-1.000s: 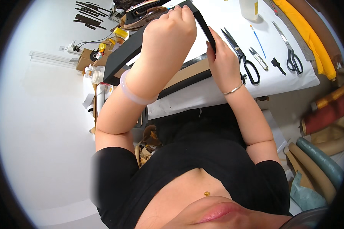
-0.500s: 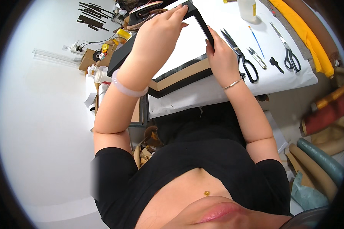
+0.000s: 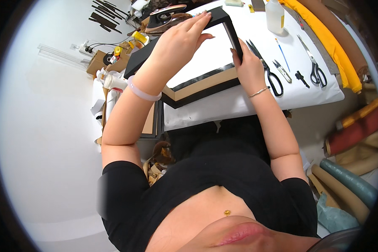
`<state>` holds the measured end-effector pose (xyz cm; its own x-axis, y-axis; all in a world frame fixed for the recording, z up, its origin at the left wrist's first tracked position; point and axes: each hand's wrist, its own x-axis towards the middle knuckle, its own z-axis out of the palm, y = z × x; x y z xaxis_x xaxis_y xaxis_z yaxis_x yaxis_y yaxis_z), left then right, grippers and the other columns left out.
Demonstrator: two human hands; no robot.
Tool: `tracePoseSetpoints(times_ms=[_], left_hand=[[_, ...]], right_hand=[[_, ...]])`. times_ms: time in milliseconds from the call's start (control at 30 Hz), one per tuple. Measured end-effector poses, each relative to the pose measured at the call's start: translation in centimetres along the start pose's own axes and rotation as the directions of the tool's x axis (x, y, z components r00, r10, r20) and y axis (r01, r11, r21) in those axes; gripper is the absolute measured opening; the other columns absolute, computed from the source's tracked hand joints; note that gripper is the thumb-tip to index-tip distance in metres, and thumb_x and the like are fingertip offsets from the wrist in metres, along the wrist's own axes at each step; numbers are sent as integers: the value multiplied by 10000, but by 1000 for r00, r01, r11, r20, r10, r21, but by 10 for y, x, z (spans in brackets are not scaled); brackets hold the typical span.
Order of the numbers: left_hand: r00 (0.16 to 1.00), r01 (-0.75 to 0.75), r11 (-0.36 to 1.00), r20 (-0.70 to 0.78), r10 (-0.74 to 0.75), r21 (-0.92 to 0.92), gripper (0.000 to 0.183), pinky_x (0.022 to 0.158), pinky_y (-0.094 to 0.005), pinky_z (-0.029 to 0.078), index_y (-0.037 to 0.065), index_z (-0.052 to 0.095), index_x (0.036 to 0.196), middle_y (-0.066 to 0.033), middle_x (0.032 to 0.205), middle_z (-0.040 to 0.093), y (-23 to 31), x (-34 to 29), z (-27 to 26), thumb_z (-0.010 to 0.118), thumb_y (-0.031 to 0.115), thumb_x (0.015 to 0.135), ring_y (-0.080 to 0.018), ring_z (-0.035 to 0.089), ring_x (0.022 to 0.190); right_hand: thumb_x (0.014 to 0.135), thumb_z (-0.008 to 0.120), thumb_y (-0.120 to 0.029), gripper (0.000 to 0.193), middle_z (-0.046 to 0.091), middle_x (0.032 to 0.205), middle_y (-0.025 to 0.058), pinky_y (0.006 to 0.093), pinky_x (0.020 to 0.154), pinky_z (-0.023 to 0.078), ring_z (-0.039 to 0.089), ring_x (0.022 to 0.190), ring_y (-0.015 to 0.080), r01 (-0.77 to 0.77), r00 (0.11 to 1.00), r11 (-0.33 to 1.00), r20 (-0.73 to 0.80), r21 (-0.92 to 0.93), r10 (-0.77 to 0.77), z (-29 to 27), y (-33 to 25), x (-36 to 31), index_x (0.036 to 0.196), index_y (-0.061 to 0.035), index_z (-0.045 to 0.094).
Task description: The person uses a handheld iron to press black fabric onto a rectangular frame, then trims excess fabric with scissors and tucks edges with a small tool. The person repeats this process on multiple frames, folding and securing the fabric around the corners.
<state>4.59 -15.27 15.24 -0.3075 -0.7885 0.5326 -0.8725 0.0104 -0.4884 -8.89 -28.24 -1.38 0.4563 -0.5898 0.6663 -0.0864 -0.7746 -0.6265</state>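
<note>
A black rectangular open frame [image 3: 208, 91], lined with tan board along its near inner wall, is tilted up above the white-covered table. The fingers of my left hand [image 3: 176, 44] stretch flat along its far side, with the thumb spread apart over the opening. My right hand [image 3: 252, 71] grips the right side, thumb on the inner edge and fingers around the outside. My left forearm hides part of the frame's left side.
Right of the frame lie large black-handled shears [image 3: 273, 82], thread snips [image 3: 282, 71], a blue brush [image 3: 282, 54] and scissors [image 3: 317, 73]. A clear bottle [image 3: 274, 19] stands beyond. An iron [image 3: 166, 17] sits at the back left; yellow material [image 3: 332, 40] lines the right edge.
The frame and both hands sit slightly farther right in view, as the whole scene has shifted a little. My left thumb has spread farther from the fingers. My right hand keeps its grip.
</note>
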Motion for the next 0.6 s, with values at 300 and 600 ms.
tracePoseSetpoints(times_ms=[300, 600], left_hand=[[999, 48, 987, -7, -47, 155, 363, 732, -305, 609, 77, 632, 1280, -71, 1147, 754, -18, -25, 1, 712, 247, 969, -207, 758, 942], [993, 62, 974, -112, -38, 218, 371, 613, -229, 583, 82, 689, 1146, -47, 982, 772, -17, -21, 8, 703, 403, 960, -155, 761, 799]], right_hand=[[1013, 644, -193, 362, 736, 898, 209, 429, 705, 596, 731, 785, 387, -61, 993, 998, 100, -8, 61, -5, -10, 9, 1333, -31, 596], [1013, 639, -196, 410, 743, 896, 159, 394, 656, 597, 730, 729, 314, -43, 992, 996, 116, -75, 51, 0, -4, 9, 1385, -40, 570]])
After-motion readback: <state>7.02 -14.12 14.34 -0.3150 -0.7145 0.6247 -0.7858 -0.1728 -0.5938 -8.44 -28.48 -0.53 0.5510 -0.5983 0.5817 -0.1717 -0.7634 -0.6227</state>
